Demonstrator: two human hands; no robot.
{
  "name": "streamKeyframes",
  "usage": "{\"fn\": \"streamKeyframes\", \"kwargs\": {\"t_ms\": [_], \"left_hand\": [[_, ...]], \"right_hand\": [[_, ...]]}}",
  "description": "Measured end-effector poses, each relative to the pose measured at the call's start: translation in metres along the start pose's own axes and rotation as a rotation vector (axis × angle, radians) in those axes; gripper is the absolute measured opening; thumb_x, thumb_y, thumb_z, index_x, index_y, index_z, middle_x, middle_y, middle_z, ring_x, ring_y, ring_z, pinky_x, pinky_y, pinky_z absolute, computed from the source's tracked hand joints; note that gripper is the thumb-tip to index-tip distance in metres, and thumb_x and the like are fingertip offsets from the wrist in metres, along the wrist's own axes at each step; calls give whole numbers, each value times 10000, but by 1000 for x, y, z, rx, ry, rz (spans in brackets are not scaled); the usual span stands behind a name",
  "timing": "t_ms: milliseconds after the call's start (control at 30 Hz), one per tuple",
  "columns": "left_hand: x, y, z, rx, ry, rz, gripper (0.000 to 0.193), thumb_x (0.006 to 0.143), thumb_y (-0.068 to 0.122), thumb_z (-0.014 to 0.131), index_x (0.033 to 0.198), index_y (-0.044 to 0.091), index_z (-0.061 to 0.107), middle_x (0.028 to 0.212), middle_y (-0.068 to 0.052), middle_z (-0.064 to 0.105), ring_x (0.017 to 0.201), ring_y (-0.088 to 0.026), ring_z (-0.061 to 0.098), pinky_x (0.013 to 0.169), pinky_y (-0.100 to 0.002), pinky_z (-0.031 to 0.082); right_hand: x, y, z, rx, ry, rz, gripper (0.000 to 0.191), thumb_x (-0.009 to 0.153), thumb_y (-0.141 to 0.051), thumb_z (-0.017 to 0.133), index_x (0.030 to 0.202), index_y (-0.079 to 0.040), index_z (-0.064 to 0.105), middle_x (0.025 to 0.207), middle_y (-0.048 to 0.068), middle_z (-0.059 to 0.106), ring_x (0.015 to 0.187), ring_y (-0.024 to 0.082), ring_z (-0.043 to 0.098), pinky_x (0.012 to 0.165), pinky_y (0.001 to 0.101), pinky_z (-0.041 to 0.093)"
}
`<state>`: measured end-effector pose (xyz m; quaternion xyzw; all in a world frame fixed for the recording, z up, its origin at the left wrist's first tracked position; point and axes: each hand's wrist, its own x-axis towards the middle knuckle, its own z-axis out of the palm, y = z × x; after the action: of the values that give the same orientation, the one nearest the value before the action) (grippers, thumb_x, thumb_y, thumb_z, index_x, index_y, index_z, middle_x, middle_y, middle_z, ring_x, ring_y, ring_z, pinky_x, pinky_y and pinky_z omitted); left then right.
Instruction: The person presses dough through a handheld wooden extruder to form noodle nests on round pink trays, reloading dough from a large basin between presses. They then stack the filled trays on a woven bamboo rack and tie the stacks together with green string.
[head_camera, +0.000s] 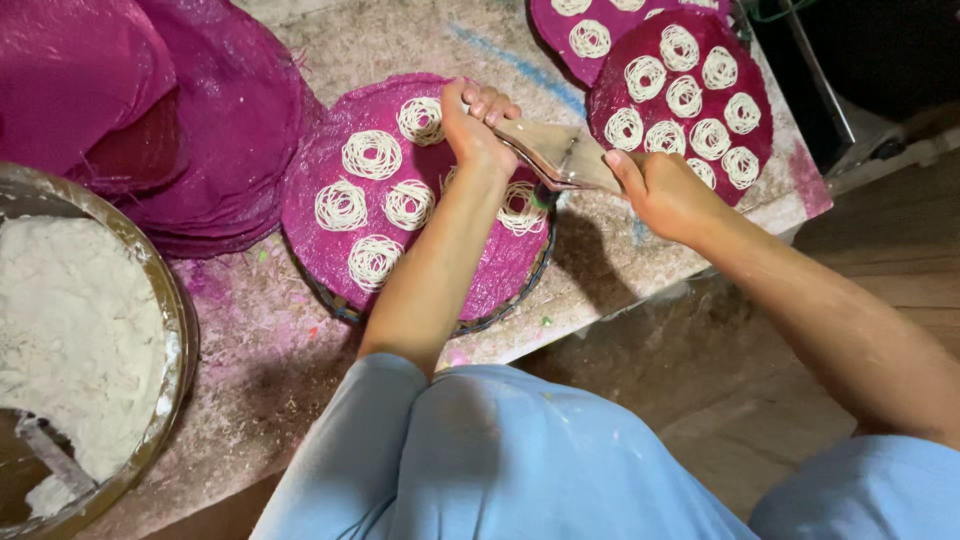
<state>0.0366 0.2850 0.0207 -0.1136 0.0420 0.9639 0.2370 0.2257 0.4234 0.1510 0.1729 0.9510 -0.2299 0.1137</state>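
Note:
A round magenta woven mat (330, 170) lies on the table in front of me, carrying several white noodle coils (372, 154). Over its right side I hold a metal hand press (560, 155) with two flat handles. My left hand (475, 125) is closed around the left handle, and my right hand (655, 190) is closed around the right handle. A noodle coil (520, 205) sits on the mat just under the press.
A stack of bare magenta mats (170, 110) is at the upper left. Two filled mats (695, 95) sit at the upper right. A large metal bowl (175, 300) of white dough (70, 330) stands at the left. The table edge drops to a wooden floor (880, 260) on the right.

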Motion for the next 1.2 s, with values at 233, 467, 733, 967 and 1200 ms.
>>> {"fn": "streamKeyframes", "kwargs": {"t_ms": [233, 467, 733, 967, 1200], "left_hand": [[-33, 24, -18, 545, 113, -432, 703, 1012, 563, 191, 1121, 66, 675, 1040, -131, 704, 752, -220, 699, 681, -392, 550], [-55, 10, -86, 1248, -62, -613, 716, 1053, 618, 218, 1485, 97, 453, 1169, -150, 730, 546, -88, 470, 425, -249, 267], [-72, 33, -46, 2254, -706, 203, 849, 1018, 445, 452, 1681, 73, 75, 1269, -108, 723, 955, -390, 707, 850, -500, 547], [-145, 75, 31, 2451, -937, 513, 643, 838, 469, 721, 1316, 74, 550, 1182, -192, 688, 1086, -398, 670, 919, -500, 542], [-285, 135, 89, 2312, -1076, 18, 457, 813, 396, 693, 1214, 181, 653, 962, -140, 703, 902, -348, 702, 803, -464, 527]], "right_hand": [[-14, 13, -5, 282, -47, -26, 597, 1082, -495, 395, 787, -16, 597, 627, 59, 563, 603, 161, 529, 608, 365, 452], [-20, 38, 20, 439, 22, -29, 523, 1084, -471, 395, 821, -65, 594, 629, 24, 533, 573, 127, 490, 552, 331, 401], [-27, 77, 45, 746, 214, 2, 505, 1111, -452, 372, 865, -56, 568, 619, 18, 511, 506, 114, 459, 461, 291, 350], [-70, 56, 67, 786, 181, -278, 279, 963, -280, 596, 1064, -22, 636, 769, 32, 593, 640, 86, 539, 539, 278, 434], [-134, -88, 19, 87, 196, -1206, 652, 813, -650, 735, 961, -29, 605, 755, 90, 554, 687, 262, 588, 615, 400, 486]]}}
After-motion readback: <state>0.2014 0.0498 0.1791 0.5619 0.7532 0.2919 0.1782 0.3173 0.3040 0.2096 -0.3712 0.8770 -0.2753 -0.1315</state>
